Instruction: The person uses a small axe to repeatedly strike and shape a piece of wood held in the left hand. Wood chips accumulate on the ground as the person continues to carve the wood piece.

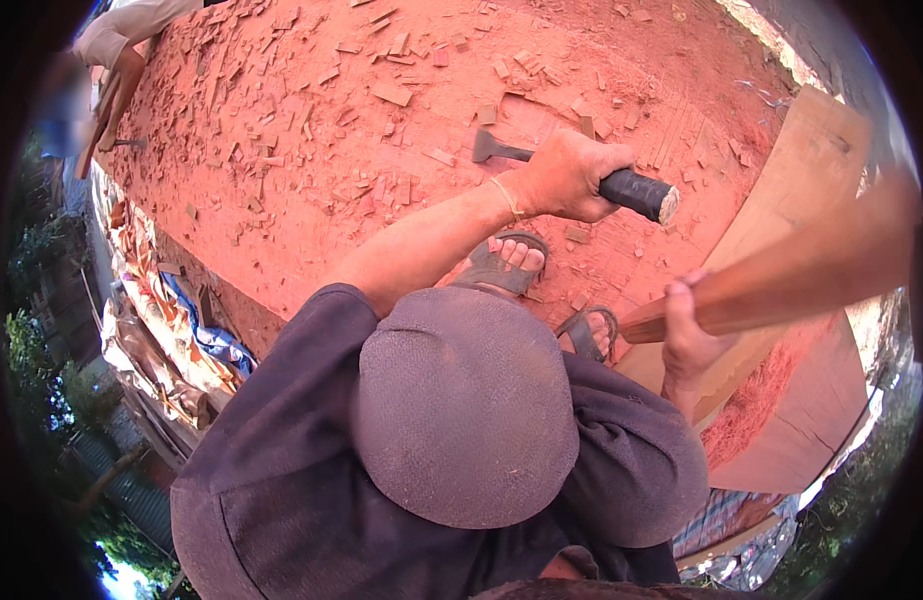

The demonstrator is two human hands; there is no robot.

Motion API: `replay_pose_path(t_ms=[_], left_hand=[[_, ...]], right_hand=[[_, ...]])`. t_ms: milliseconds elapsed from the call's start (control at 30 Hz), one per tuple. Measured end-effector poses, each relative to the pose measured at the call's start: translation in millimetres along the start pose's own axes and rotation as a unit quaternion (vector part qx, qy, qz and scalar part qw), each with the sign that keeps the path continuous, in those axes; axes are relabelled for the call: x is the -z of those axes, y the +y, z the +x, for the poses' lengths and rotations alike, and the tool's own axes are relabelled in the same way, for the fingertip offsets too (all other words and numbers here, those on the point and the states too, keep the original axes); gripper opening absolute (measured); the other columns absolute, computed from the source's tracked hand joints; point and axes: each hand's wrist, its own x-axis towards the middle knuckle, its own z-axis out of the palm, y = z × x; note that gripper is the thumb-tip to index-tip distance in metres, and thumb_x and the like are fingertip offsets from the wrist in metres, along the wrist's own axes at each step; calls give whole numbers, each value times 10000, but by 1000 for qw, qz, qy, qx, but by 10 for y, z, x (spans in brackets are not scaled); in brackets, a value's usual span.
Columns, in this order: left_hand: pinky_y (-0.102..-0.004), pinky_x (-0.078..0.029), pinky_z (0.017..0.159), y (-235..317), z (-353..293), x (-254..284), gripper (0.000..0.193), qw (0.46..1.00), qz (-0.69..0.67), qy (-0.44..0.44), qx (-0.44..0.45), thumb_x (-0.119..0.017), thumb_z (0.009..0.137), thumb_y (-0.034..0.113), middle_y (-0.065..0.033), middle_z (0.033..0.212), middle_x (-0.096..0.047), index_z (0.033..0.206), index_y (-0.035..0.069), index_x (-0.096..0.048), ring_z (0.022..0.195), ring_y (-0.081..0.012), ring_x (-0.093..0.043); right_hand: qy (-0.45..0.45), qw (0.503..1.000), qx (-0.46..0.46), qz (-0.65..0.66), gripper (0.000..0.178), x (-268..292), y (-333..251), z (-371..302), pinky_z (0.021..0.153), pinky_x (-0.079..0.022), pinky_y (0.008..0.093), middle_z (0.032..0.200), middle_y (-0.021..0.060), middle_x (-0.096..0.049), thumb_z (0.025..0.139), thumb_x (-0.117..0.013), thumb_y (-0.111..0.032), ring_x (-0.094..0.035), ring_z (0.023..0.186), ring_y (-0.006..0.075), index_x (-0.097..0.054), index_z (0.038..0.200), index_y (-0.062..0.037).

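Note:
My left hand [571, 178] is closed around a chisel. Its flared metal blade [484, 147] points left over the reddish wood surface [311, 180], and its black-wrapped handle [636, 193] sticks out on the right. Whether the cutting edge touches the wood I cannot tell. My right hand [687, 330] grips the narrow part of a long brown wooden mallet [781, 272], whose wide end is smeared by motion at the far right. Between the hands and my body, my sandalled feet [511, 258] show on the wood.
Many wood chips [391, 93] lie scattered over the surface. A light board [806, 160] and a heap of red shavings [756, 415] are at the right. Another person's bent leg [126, 80] is at the upper left. Crumpled sheeting [171, 330] lies beyond the left edge. My cap brim [466, 410] fills the lower middle.

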Motion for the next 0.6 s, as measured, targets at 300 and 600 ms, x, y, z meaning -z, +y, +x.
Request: replay_pose_path(t_ms=[300, 600], left_hand=[[-448, -524, 571, -46, -12, -154, 210, 996, 67, -53, -3, -754, 721, 224, -99, 658, -639, 847, 137, -609, 648, -332, -690], [-438, -515, 574, -63, -77, -89, 210, 995, 80, -55, -30, -764, 720, 199, -99, 686, -629, 852, 129, -616, 664, -332, -678]], right_hand=[[116, 967, -30, 226, 323, 1143, -307, 110, 842, -513, 327, 874, 52, -581, 811, -682, -92, -581, 863, 173, -576, 1099, 11], [-49, 992, -75, -88, 233, 22, 591, -274, 653, -502, 305, 849, 36, -643, 811, -709, -22, -604, 704, 152, -622, 1025, -2]])
